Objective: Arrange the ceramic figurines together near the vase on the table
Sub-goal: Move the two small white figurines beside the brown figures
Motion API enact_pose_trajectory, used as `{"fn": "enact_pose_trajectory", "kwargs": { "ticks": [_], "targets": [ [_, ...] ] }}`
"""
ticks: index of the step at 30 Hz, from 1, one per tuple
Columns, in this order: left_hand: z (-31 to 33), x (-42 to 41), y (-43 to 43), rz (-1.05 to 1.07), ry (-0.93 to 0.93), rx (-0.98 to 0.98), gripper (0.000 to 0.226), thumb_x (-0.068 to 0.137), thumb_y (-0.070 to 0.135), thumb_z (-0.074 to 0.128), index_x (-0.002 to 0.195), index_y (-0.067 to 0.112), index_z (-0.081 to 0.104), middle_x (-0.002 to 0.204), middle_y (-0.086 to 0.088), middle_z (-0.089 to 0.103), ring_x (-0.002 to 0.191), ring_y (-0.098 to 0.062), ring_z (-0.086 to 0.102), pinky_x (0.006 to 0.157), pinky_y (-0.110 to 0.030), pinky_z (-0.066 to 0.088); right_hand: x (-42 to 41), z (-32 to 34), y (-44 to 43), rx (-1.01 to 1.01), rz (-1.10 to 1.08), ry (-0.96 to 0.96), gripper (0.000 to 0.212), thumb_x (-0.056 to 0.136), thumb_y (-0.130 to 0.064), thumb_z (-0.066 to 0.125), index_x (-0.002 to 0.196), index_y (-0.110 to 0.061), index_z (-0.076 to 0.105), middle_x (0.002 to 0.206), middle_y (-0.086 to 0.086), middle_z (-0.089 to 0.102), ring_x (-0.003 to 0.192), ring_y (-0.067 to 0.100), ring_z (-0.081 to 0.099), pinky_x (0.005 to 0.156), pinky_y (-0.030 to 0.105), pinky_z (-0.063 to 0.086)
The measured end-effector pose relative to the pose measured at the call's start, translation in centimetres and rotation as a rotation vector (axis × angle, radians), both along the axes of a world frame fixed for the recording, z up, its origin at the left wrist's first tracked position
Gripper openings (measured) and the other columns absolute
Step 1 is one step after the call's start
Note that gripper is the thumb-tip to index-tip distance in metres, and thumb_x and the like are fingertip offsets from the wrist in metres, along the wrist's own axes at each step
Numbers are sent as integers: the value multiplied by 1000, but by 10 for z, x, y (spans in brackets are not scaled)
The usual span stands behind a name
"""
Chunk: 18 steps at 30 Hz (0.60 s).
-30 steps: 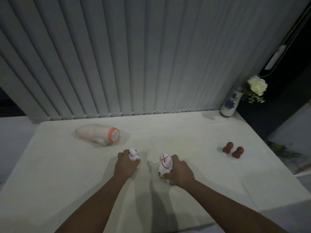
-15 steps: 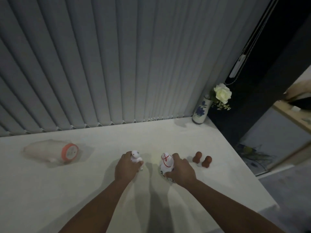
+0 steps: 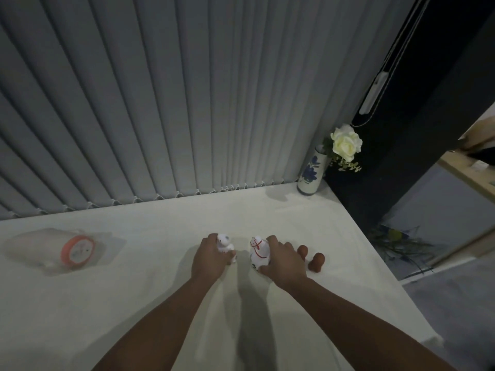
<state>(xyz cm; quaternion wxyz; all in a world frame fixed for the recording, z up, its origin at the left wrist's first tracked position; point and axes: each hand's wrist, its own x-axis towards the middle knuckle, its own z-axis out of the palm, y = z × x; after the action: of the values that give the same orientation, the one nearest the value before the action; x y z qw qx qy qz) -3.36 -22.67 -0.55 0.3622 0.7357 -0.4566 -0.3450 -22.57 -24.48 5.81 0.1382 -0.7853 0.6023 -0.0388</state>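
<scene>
Each hand carries one piece: left hand [image 3: 211,259] fingers wrap the small white ceramic figurine [image 3: 224,243], right hand [image 3: 285,262] fingers clamp the red-striped white ceramic figurine [image 3: 258,254], bound for the blue-flowered vase [image 3: 312,174] beyond.

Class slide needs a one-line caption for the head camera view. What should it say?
Left hand grips a small white figurine, right hand a red-striped one, the blue-flowered vase far off.

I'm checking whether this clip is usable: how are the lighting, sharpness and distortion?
Head view: dim, with soft forearm shadows falling on the white table; the pink piggy bank at left is motion-smeared, while the vase and the two white figurines in the left hand and right hand read clearly; wide-angle bending fans the blinds.
</scene>
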Motion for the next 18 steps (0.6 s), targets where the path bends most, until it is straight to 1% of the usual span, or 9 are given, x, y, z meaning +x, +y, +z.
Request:
{"fn": "enact_pose_trajectory", "kwargs": {
  "ticks": [1,3,5,8,11,13,16,18],
  "targets": [
    [2,-2,-3,2,-3,-4,35,59,40,72,90,32,57,93,0,68,82,-14,68,79,-38,56,0,-1,-2,-27,33,39,45,82,-40,59,119,-20,42,109,3,63,105,26,52,68,35,24],
    [5,-7,-8,6,-15,-8,33,63,33,75,90,31,57,92,2,68,80,-13,67,75,-34,54,-1,-3,-5,-76,91,102,42,83,-36,58,118,-19,42,110,2,63,103,26,52,67,35,22],
    [6,-10,-11,4,-3,-16,30,65,28,76,90,30,58,88,4,67,78,-10,66,72,-31,52,-1,-7,-8,-97,113,119,40,83,-34,58,118,-19,43,110,2,63,102,26,53,66,34,23],
    [-3,-8,-17,-15,-5,-11,30,62,37,72,89,33,57,92,3,68,83,-12,66,77,-36,55,-1,-11,-12,-118,120,131,41,82,-31,60,117,-18,44,109,3,63,100,27,53,66,34,23],
    [-14,-6,-25,-34,-11,9,34,59,41,70,90,34,57,93,2,68,84,-13,67,79,-41,56,-2,-12,-19,-102,97,140,41,82,-30,60,118,-19,43,110,1,62,101,26,52,66,33,22],
    [-14,-8,-30,-46,-16,-1,35,59,38,72,90,33,57,94,2,67,84,-14,66,79,-42,55,-3,-12,-25,-80,81,127,43,82,-30,61,119,-19,42,111,1,62,102,26,52,67,33,23],
    [-9,-12,-37,-51,-4,-9,35,64,27,77,92,28,56,98,1,65,85,-14,64,80,-38,53,-5,-14,-32,-40,79,116,45,80,-30,62,119,-20,41,111,1,61,104,26,51,68,33,25],
    [-9,-15,-43,-53,7,-5,35,66,24,78,92,27,54,98,3,64,84,-12,63,78,-34,50,-5,-15,-35,-28,72,117,45,80,-30,63,119,-20,41,112,0,61,104,26,51,69,33,26]
  ]
}}
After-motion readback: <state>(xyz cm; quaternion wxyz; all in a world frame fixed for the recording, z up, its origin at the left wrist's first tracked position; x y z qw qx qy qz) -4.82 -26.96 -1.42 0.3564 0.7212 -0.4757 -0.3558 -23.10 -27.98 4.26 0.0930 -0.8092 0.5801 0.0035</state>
